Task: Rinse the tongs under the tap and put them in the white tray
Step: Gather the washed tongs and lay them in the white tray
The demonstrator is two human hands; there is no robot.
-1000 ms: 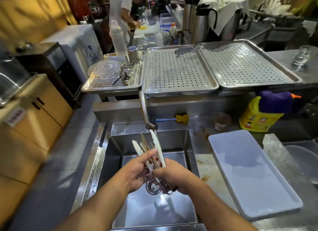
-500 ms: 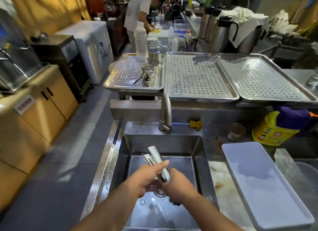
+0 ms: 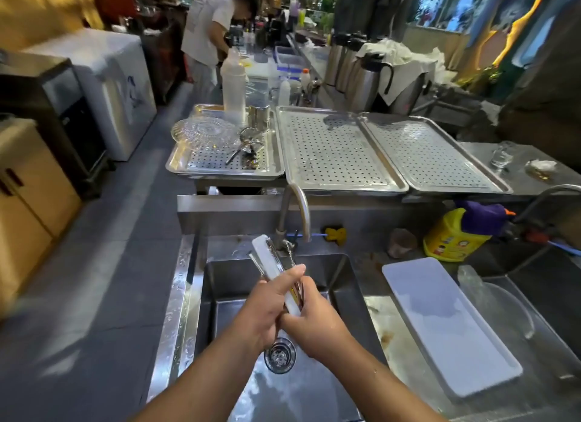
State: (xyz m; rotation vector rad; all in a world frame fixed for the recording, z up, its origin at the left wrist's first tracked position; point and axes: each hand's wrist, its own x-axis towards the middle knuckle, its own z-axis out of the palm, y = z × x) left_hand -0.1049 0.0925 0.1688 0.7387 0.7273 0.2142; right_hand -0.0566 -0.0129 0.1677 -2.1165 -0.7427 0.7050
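White-tipped tongs (image 3: 267, 258) stick up and away from me over the steel sink (image 3: 342, 273), bundled with thin metal utensils. My left hand (image 3: 264, 308) wraps around the bundle from the left, fingers over the top. My right hand (image 3: 314, 321) grips the lower end from the right. Both hands meet above the drain (image 3: 279, 355). The tap (image 3: 295, 207) curves over the sink just beyond the tong tips; I see no water stream. The white tray (image 3: 446, 324) lies on the counter right of the sink.
Three perforated steel trays (image 3: 333, 151) sit on the raised shelf behind the tap; the left one holds a glass plate (image 3: 204, 132), a bottle and cups. A yellow detergent jug (image 3: 452, 236) stands behind the white tray. A person (image 3: 210, 28) works at the far counter.
The view has shifted right and closer. My hands lifted the tongs a little toward the tap, and the tips now reach near the spout base.
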